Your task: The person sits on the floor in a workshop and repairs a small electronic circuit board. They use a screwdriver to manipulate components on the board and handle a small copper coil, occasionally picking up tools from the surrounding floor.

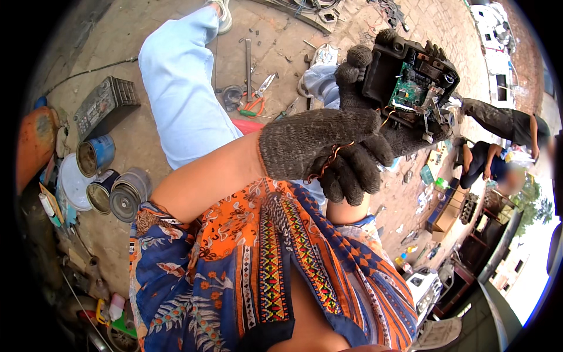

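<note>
My right hand [350, 88], in a dark knitted glove, holds up an opened black plastic housing [375, 76]. Inside the housing sits a green circuit board [407, 88] with metal parts around it. My left hand [316, 141], gloved alike, is closed just below the housing. Out of its curled fingers comes a thin copper-coloured wire [333, 159]. More thin wires [387, 116] run between its fingertips and the housing's lower edge. The left glove hides part of my right hand and wrist.
On the paved ground lie orange-handled pliers [254, 104] and a metal bar [248, 67]. Paint tins [97, 155] and a dark battery-like case [107, 108] stand at left. Two people [513, 129] are at far right. A light-blue trouser leg [179, 88] extends ahead.
</note>
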